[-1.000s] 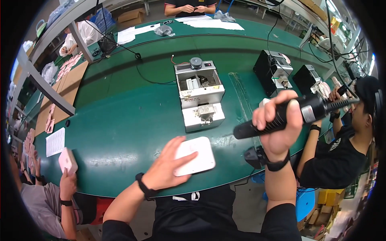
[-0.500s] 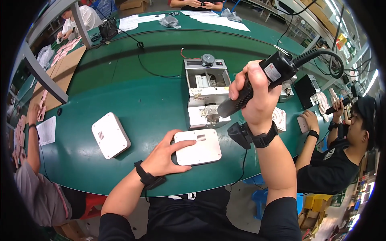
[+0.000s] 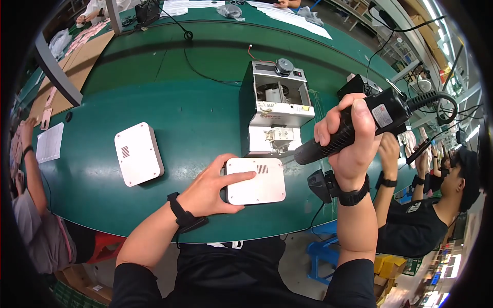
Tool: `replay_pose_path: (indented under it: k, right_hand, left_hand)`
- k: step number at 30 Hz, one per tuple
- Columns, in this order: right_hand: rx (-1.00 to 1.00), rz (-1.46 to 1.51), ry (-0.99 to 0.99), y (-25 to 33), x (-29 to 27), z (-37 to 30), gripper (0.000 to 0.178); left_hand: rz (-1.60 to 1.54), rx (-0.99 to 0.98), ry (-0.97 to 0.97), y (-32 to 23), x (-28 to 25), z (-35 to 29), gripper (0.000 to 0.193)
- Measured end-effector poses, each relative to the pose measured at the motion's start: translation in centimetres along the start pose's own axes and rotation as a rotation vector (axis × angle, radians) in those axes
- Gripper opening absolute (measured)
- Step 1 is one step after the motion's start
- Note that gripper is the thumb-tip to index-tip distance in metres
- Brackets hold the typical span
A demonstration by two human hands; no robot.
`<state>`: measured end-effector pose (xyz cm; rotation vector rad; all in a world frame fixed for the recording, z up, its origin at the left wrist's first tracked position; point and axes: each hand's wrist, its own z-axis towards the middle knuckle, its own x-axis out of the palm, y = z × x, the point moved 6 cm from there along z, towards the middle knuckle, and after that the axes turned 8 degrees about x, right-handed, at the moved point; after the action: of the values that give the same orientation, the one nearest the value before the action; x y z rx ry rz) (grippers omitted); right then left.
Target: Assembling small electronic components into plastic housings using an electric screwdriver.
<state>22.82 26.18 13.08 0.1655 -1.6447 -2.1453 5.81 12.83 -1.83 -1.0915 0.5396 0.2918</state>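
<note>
While our left hand (image 3: 208, 187) clasps the left end of a white box (image 3: 264, 189), index finger laid across its top, our right hand (image 3: 354, 137) curls tightly around a black corded tool (image 3: 343, 137). The box lies on the green table (image 3: 200, 118), just before a grey machine (image 3: 279, 110); another box (image 3: 137, 154) lies farther left.

The green table (image 3: 195, 123) bears white boxes (image 3: 262, 189) and a machine (image 3: 277, 110).

White paper (image 3: 50, 142) lies near brown cardboard (image 3: 82, 64), a blue stool (image 3: 322, 253) farther right.
</note>
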Motion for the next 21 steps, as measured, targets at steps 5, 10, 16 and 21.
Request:
replay_pose_path:
  k: [5, 10, 16, 21]
  right_hand:
    - [0.011, -0.102, 0.017, -2.5, 0.2, -0.2, 0.025]
    - [0.019, -0.087, 0.056, -3.3, -0.3, -0.1, 0.025]
    - [0.019, -0.035, 0.059, -3.8, -0.1, -1.2, 0.023]
    - [0.024, -0.008, 0.036, -3.0, 0.2, -1.6, 0.022]
  left_hand:
    - [0.006, -0.007, -0.007, 0.0, 0.1, -0.1, 0.067]
    - [-0.016, -0.048, 0.008, 0.3, 0.2, -0.1, 0.070]
    - [0.052, -0.053, 0.053, 0.0, 0.2, -0.1, 0.074]
    - [0.103, -0.039, 0.049, 0.1, 0.5, -0.3, 0.074]
